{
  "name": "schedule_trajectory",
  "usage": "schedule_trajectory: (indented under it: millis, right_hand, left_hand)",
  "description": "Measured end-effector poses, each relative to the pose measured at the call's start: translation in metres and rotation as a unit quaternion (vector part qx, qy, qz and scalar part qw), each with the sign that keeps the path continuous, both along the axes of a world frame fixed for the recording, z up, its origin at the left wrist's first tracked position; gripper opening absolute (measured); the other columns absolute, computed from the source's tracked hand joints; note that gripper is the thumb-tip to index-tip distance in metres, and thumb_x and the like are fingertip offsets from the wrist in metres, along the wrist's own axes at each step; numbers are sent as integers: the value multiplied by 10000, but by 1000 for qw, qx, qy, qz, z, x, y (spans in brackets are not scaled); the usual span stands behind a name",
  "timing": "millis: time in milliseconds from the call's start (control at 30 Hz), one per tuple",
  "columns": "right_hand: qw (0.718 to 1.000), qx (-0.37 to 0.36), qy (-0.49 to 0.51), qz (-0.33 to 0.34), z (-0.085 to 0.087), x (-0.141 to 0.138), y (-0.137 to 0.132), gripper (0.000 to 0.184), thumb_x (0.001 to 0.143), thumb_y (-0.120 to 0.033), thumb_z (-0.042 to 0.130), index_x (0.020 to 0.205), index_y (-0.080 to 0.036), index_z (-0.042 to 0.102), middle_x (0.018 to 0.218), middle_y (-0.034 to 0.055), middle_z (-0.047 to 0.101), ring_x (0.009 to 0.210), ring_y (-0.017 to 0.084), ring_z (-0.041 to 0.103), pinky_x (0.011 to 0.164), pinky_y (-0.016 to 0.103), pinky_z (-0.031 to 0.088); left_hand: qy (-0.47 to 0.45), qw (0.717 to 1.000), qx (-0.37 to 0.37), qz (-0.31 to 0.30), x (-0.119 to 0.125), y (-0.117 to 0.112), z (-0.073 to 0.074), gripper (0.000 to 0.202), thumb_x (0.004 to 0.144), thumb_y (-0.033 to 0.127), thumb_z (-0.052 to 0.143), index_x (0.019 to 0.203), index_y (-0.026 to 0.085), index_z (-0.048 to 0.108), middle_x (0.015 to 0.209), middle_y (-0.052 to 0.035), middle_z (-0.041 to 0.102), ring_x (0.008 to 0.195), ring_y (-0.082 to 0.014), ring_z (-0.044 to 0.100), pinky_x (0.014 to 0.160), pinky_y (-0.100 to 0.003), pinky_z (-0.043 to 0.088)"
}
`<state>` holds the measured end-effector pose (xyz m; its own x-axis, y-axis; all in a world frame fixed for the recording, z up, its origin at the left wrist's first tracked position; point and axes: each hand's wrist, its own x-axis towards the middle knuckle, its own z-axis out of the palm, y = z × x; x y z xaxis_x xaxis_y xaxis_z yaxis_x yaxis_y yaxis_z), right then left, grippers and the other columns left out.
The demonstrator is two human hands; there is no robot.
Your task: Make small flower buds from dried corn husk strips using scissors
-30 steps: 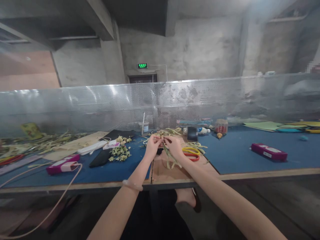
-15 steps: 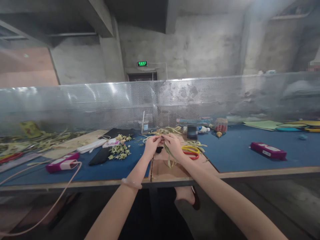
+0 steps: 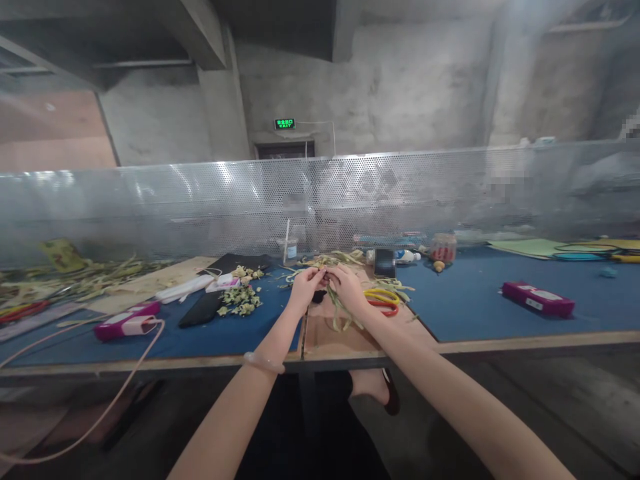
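Observation:
Above a brown board [image 3: 330, 340], my left hand [image 3: 306, 291] and my right hand [image 3: 346, 291] meet fingertip to fingertip. Both are closed in a pinch. A pale green plant strip [image 3: 340, 320] runs from between the fingers and hangs below my right hand; its upper end is hidden by the fingers. A small dark object [image 3: 319, 297] is partly visible under my left hand. Scissors with yellow and red handles [image 3: 384, 301] lie just right of my right hand, their blades out of sight. Loose plant strips [image 3: 345, 259] are heaped behind both hands.
Small knotted green pieces [image 3: 241, 300] lie beside a black phone-like slab [image 3: 201, 312] on the left. A cabled magenta box [image 3: 126, 321] and another magenta box [image 3: 537, 299] flank the work. A plastic cup [image 3: 290, 251], bottle [image 3: 407, 256] and jar [image 3: 443, 248] stand or lie before the perforated screen [image 3: 225, 207].
The hands stay together in nearly the same place. The hanging strip's lower end has swung slightly and spread to the right. The view has tilted a little.

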<state>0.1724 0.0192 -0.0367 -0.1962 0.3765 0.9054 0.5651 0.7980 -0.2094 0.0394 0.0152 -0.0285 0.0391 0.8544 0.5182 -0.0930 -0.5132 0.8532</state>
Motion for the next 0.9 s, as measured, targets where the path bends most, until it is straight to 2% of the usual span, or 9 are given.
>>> schedule_trajectory:
  millis: [333, 467, 733, 900]
  right_hand:
    - [1000, 8, 17, -15, -1, -1, -2, 200, 838, -123, 436, 853, -180, 627, 829, 71, 612, 824, 198, 535, 764, 311, 433]
    - [1000, 11, 15, -16, -1, -1, -3, 192, 839, -129, 440, 835, -182, 624, 804, 67, 605, 804, 197, 531, 747, 306, 435]
    - [1000, 14, 16, -13, -2, -1, -1, 197, 853, -151, 424, 861, -177, 619, 828, 75, 601, 818, 202, 521, 757, 314, 424]
    - [1000, 14, 24, -13, -2, 1, -2, 198, 854, -154, 418, 886, -182, 611, 838, 76, 597, 835, 205, 522, 761, 320, 425]
  left_hand:
    - [-14, 1000, -2, -9, 0, 2, 0, 287, 668, 381, 648, 797, 168, 505, 658, -2, 629, 574, -136, 610, 577, -270, 495]
    - [-26, 1000, 0, -4, 0, 0, 1, 353, 653, 344, 672, 880, 186, 453, 608, 31, 608, 535, -125, 601, 560, -257, 488]
    - [-7, 1000, -14, -11, 1, -2, 2, 229, 647, 340, 660, 746, 145, 591, 643, -6, 623, 562, -124, 583, 575, -257, 484]
    - [1, 1000, -19, -17, 1, 0, 1, 256, 635, 341, 668, 780, 134, 634, 678, -22, 634, 606, -125, 581, 608, -259, 478]
